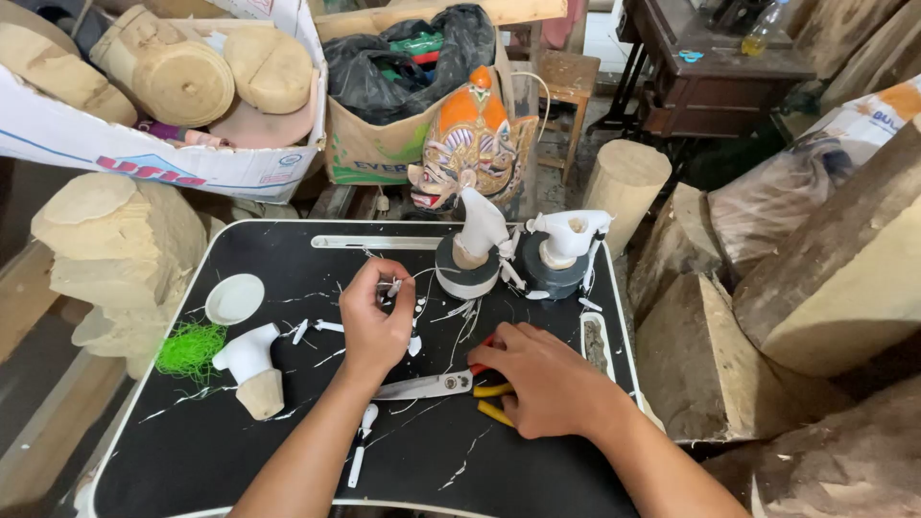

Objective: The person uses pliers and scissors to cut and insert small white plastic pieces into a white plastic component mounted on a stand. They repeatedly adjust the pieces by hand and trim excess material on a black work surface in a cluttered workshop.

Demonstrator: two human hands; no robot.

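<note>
small white piece (392,286) pinched up; red-yellow-handled scissors (436,386) flat on black tray — blades left.

Black tray table with a pale rim (240,451), flecked with white slivers. On it: a shallow round white dish (234,298); a tuft of bright green fibre (188,349); a white-painted carved wooden piece lying on its side (251,368); two similar white pieces standing on rolls of tape (467,276) (552,273). Behind the table: a painted mask with an orange crown (472,144); a white cardboard box of unpainted carved wood blocks (153,153); a brown carton holding a black plastic bag (384,144). Right: rough-hewn wood blocks (825,288).
</note>
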